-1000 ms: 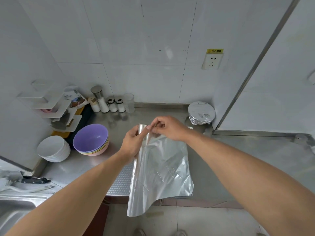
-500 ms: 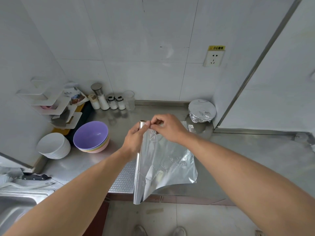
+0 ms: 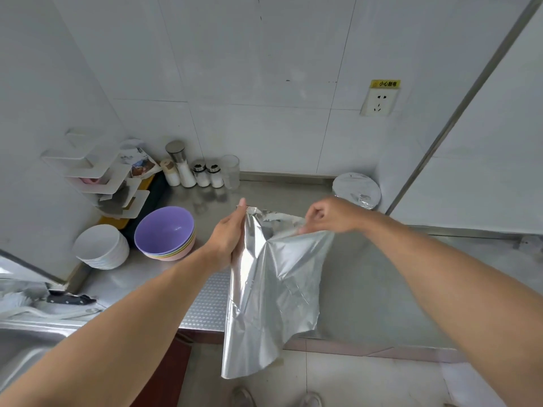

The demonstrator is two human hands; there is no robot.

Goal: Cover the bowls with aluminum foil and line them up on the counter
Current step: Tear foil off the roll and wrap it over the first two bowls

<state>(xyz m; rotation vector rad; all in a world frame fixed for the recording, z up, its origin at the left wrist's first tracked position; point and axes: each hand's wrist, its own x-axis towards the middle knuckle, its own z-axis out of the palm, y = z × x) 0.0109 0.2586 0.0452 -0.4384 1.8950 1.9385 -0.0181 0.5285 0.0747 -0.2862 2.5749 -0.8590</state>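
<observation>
Above the counter point(image 3: 367, 289) edge the person holds a foil point(image 3: 273, 289) sheet up in the air, its lower end hanging past the counter front toward the floor. The left hand point(image 3: 229, 239) grips the sheet's left edge, thumb pointing up; the rest of its fingers are hidden behind the foil. The right hand point(image 3: 329, 214) pinches the top edge between curled fingers and thumb, well apart from the left, so the foil spreads between them. I judge the sheet is being opened out for the next bowl. One covered bowl point(image 3: 356, 190) already sits at the back right by the wall. The purple bowl point(image 3: 164, 230), on a stack of coloured ones, and the white bowls point(image 3: 101, 245) wait uncovered at the left. Next, the foil must be laid over a bowl and pressed round its rim. Steel counter, white tiled walls, jars point(image 3: 191, 171) at the back, a sink point(image 3: 26, 348) at the left.
</observation>
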